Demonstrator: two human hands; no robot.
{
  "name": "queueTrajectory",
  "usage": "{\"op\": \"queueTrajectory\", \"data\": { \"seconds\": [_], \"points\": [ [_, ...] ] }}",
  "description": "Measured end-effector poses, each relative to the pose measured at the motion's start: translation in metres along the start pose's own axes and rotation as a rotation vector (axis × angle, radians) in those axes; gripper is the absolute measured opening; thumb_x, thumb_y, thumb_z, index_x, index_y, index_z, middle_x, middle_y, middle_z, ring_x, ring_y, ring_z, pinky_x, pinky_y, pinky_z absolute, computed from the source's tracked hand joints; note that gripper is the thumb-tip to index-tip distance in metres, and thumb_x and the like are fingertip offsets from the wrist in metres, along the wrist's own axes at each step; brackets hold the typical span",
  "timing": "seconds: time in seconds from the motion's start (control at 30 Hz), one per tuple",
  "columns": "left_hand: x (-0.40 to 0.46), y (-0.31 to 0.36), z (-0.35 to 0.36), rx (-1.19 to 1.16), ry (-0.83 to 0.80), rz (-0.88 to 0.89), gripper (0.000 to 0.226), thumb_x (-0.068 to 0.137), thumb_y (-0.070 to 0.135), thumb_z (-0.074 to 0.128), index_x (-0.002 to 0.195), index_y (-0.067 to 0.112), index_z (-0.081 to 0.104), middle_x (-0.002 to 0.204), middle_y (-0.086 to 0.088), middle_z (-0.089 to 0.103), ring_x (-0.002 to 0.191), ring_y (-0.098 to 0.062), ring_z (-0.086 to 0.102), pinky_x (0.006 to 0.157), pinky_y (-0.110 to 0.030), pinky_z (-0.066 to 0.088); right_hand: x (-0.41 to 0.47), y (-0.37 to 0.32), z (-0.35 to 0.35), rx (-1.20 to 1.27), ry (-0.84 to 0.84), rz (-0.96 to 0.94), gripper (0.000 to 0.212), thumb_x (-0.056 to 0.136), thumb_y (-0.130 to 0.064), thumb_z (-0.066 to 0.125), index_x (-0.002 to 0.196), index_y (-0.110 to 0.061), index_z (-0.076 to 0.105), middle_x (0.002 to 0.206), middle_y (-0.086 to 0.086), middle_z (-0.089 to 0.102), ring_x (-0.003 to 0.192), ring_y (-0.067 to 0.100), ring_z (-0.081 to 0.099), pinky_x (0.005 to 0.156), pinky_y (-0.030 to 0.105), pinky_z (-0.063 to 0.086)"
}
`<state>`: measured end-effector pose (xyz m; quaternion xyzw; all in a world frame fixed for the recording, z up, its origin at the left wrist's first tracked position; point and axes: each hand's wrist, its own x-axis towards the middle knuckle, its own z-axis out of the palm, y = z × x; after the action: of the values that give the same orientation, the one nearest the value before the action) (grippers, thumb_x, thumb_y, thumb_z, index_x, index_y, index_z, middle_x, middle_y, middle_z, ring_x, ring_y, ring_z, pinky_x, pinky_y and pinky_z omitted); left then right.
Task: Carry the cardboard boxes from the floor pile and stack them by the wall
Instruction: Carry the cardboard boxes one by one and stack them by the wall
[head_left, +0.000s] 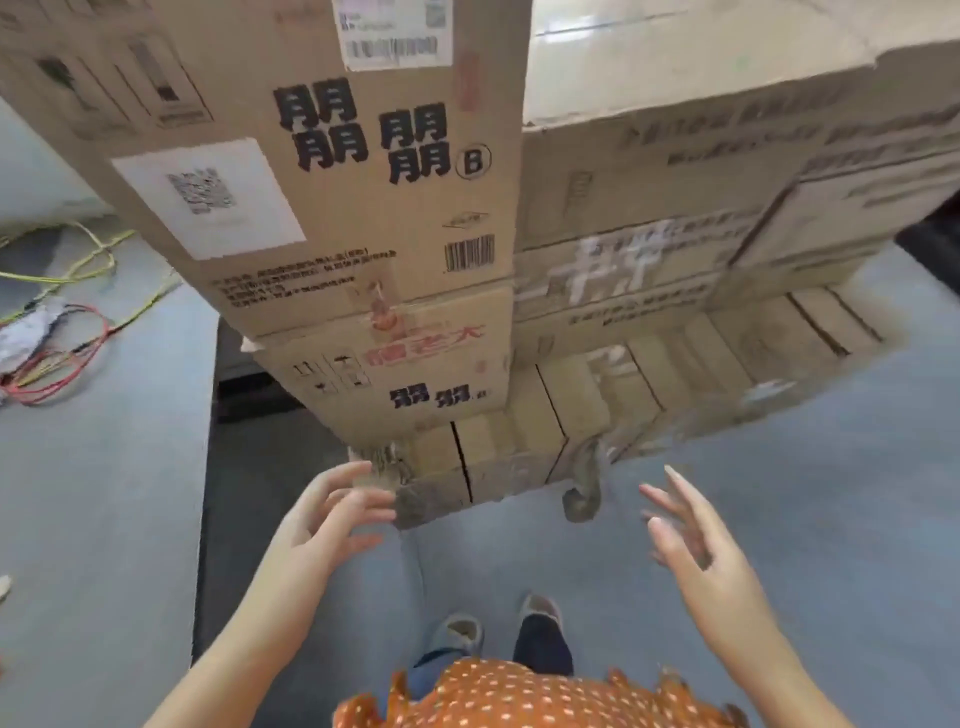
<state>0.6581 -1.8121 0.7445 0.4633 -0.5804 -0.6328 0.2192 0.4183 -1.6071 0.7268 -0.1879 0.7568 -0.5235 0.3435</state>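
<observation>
Both of the person's hands are out in front and holding nothing: the left hand has its fingers spread and loosely bent, its grip apart, hovering just short of the bottom corner of the stack, and the right hand is likewise open-fingered, palm turned inward, in the air over the grey floor. Right ahead rise the cardboard boxes: a tall column on the left with a big top box carrying black printed characters and white labels, sitting on a lower box with red print, and beside it a wider, blurrier right-hand stack several layers high. Whether a wall stands behind them cannot be made out. I would judge that a good part of the stacking is done, since the boxes stand several high in two columns, and the hands look ready either for a fresh load or for steadying the column. No floor pile shows here, so what remains cannot be counted. A tangle of red and yellow cables lies off to the left, well apart from the feet
</observation>
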Motion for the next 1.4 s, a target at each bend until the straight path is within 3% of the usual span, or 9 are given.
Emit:
{"op": "queueTrajectory", "data": {
  "seconds": [0.07,0.27,0.4,0.53,0.7,0.83,0.93,1.17,1.4],
  "points": [
    [0.004,-0.002,0.006,0.04,-0.082,-0.013,0.028,0.086,0.036,0.05,0.111,0.029,0.06,0.099,0.002,0.073,0.09,-0.013,0.069,0.067,-0.018,0.055,-0.027,0.015,0.009,0.065,0.098,0.064,0.041,0.084,-0.035,0.053,0.121,-0.051,0.044,0.123,-0.024,0.058,0.116,0.003,0.057,0.102,0.041,0.045],
    [0.019,0.001,0.025,0.244,-0.395,0.038,0.026,0.094,0.018,0.051,0.116,0.03,0.057,0.1,0.008,0.072,0.093,-0.008,0.067,0.083,-0.029,0.05,-0.1,0.045,0.046,0.257,0.428,0.176,0.042,0.081,-0.035,0.052,0.12,-0.046,0.045,0.122,-0.02,0.059,0.108,-0.005,0.06,0.105,0.048,0.043],
    [0.019,0.001,0.052,0.383,-0.663,0.091,0.029,0.092,0.026,0.05,0.12,0.033,0.054,0.104,0.008,0.07,0.1,-0.006,0.064,0.089,-0.031,0.049,-0.152,0.06,0.058,0.312,0.633,0.197,0.049,0.075,-0.044,0.053,0.123,-0.047,0.043,0.125,-0.019,0.057,0.111,-0.003,0.059,0.102,0.042,0.046],
    [-0.009,-0.003,0.089,0.482,-0.913,0.125,0.032,0.095,0.01,0.05,0.122,0.027,0.054,0.104,0.003,0.069,0.099,-0.006,0.065,0.091,-0.027,0.05,-0.218,0.073,0.063,0.351,0.897,0.223,0.05,0.075,-0.045,0.054,0.123,-0.048,0.045,0.127,-0.013,0.059,0.112,0.0,0.06,0.096,0.034,0.049],
    [-0.066,-0.01,0.141,0.556,-1.208,0.198,0.03,0.091,0.023,0.053,0.119,0.034,0.056,0.103,0.011,0.07,0.097,-0.003,0.065,0.086,-0.024,0.05,-0.294,0.099,0.07,0.446,1.225,0.281,0.04,0.085,-0.028,0.052,0.12,-0.044,0.046,0.121,-0.012,0.061,0.116,0.012,0.059,0.102,0.046,0.045],
    [-0.122,-0.021,0.179,0.596,-1.344,0.222,0.039,0.077,0.039,0.056,0.115,0.035,0.058,0.105,0.008,0.071,0.098,-0.01,0.067,0.089,-0.032,0.051,-0.35,0.119,0.066,0.501,1.386,0.324,0.053,0.076,-0.035,0.054,0.128,-0.035,0.049,0.118,-0.018,0.063,0.111,0.005,0.061,0.096,0.033,0.05],
    [-0.175,-0.041,0.209,0.62,-1.41,0.243,0.036,0.077,0.038,0.058,0.113,0.036,0.059,0.103,0.008,0.071,0.095,-0.01,0.068,0.09,-0.037,0.052,-0.403,0.138,0.05,0.504,1.471,0.351,0.049,0.075,-0.038,0.055,0.123,-0.043,0.048,0.121,-0.018,0.062,0.109,-0.001,0.061,0.092,0.027,0.051],
    [-0.336,-0.093,0.274,0.601,-1.535,0.248,0.033,0.08,0.031,0.057,0.113,0.032,0.06,0.101,0.005,0.072,0.092,-0.012,0.069,0.093,-0.045,0.049,-0.537,0.192,0.001,0.549,1.674,0.415,0.046,0.075,-0.043,0.054,0.121,-0.048,0.048,0.119,-0.021,0.063,0.113,0.005,0.06,0.099,0.045,0.048],
    [-0.454,-0.133,0.335,0.687,-1.735,0.27,0.033,0.092,0.001,0.054,0.112,0.026,0.062,0.101,0.006,0.072,0.089,-0.011,0.069,0.084,-0.033,0.052,-0.625,0.229,-0.037,0.635,1.868,0.474,0.041,0.094,-0.008,0.052,0.125,-0.034,0.052,0.12,-0.013,0.064,0.109,0.009,0.062,0.103,0.051,0.044]
  ]
}}
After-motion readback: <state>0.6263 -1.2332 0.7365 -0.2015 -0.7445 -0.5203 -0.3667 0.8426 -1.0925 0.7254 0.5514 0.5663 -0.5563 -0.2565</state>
